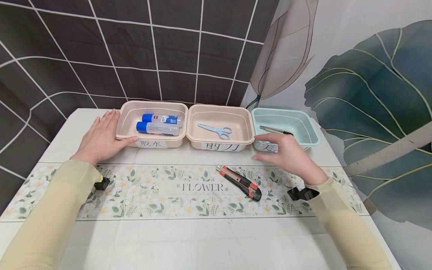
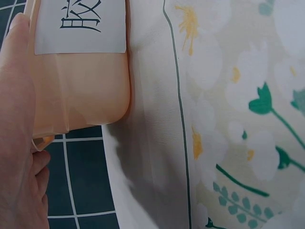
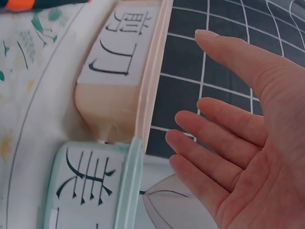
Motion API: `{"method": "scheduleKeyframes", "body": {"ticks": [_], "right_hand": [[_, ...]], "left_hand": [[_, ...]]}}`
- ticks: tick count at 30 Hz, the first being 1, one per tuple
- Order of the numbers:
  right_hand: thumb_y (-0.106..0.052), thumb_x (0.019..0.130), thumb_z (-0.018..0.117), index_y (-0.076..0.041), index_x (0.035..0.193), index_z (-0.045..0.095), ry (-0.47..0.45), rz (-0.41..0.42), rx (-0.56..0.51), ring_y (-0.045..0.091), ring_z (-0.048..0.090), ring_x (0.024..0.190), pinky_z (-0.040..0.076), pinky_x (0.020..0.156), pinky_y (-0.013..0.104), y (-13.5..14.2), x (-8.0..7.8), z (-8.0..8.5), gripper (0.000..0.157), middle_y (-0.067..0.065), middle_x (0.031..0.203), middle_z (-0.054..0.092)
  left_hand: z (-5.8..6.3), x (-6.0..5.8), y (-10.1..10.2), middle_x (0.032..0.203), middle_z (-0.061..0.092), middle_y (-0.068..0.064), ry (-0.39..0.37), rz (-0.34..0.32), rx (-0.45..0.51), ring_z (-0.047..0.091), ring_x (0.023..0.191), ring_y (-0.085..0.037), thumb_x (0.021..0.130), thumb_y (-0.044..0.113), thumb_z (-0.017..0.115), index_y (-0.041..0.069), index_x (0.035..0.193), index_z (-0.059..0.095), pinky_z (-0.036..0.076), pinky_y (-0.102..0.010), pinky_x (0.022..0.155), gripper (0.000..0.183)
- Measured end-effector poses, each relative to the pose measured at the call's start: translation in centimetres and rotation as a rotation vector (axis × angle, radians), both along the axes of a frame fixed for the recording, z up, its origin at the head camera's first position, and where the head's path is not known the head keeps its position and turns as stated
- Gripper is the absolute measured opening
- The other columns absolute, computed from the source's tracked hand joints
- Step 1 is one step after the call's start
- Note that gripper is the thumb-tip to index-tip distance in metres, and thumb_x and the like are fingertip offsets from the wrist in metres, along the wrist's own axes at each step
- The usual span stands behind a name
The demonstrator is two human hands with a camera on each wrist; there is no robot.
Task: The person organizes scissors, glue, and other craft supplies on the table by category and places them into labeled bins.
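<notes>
My left hand (image 1: 101,137) lies against the left end of a beige bin (image 1: 152,141), its thumb along the front rim. Two blue-capped glue bottles (image 1: 158,123) lie in that bin. Over the front of a mint-green bin (image 1: 312,138) hovers my right hand (image 1: 287,152), fingers extended and thumb apart, palm empty in the right wrist view. Inside the mint bin rests a slim metallic utility knife (image 1: 275,130), partly hidden by the hand. A red and black box cutter (image 1: 239,182) lies on the table, left of and nearer than my right hand.
Between those two bins stands another beige bin (image 1: 221,109), holding light blue scissors (image 1: 217,130). All three stand in a row with white paper labels on their fronts. A floral band (image 1: 141,191) crosses the white tabletop. Behind rises a dark gridded cloth (image 1: 131,48).
</notes>
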State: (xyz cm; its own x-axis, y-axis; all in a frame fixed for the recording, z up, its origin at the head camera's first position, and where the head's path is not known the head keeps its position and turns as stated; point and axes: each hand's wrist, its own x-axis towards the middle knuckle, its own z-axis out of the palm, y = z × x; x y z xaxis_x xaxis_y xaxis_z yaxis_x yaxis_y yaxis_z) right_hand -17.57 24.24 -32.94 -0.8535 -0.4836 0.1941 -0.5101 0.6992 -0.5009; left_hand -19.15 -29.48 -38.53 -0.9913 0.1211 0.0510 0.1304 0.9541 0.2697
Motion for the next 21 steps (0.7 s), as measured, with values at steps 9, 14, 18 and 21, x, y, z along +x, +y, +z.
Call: {"method": "scheduleKeyframes", "body": {"ticks": [9, 14, 18, 21], "right_hand": [[-0.028, 0.08, 0.09, -0.004, 0.13, 0.069, -0.038, 0.033, 0.013, 0.028, 0.061, 0.123, 0.049, 0.102, 0.053, -0.7, 0.7, -0.9, 0.059, 0.011, 0.127, 0.069], [-0.028, 0.08, 0.09, -0.005, 0.131, 0.069, -0.046, 0.047, 0.017, 0.028, 0.062, 0.123, 0.05, 0.101, 0.054, -1.1, 1.1, -1.4, 0.059, 0.009, 0.127, 0.069], [-0.028, 0.08, 0.09, -0.005, 0.131, 0.069, -0.066, 0.059, 0.016, 0.029, 0.062, 0.121, 0.05, 0.1, 0.052, -1.3, 1.3, -2.0, 0.06, 0.006, 0.126, 0.07], [-0.028, 0.08, 0.09, -0.005, 0.131, 0.068, -0.085, 0.079, 0.023, 0.03, 0.063, 0.121, 0.051, 0.101, 0.051, -1.4, 1.5, -2.4, 0.06, 0.005, 0.127, 0.07]], "left_hand": [[0.0, 0.0, 0.0, 0.164, 0.009, -0.032, 0.002, -0.001, -0.002, 0.002, 0.153, -0.042, 0.092, 0.074, 0.049, -0.008, 0.159, 0.003, -0.008, -0.05, 0.122, 0.115], [0.0, 0.0, 0.0, 0.164, 0.008, -0.032, -0.003, 0.004, -0.001, 0.002, 0.153, -0.042, 0.092, 0.075, 0.048, -0.007, 0.159, 0.002, -0.009, -0.05, 0.122, 0.115], [-0.1, 0.0, 0.0, 0.164, 0.008, -0.032, -0.003, 0.006, 0.0, 0.001, 0.153, -0.042, 0.092, 0.074, 0.048, -0.007, 0.159, 0.002, -0.009, -0.049, 0.122, 0.115], [-0.1, 0.0, 0.0, 0.164, 0.008, -0.032, -0.001, 0.006, -0.002, 0.001, 0.153, -0.042, 0.092, 0.075, 0.048, -0.007, 0.159, 0.002, -0.009, -0.049, 0.122, 0.115]]}}
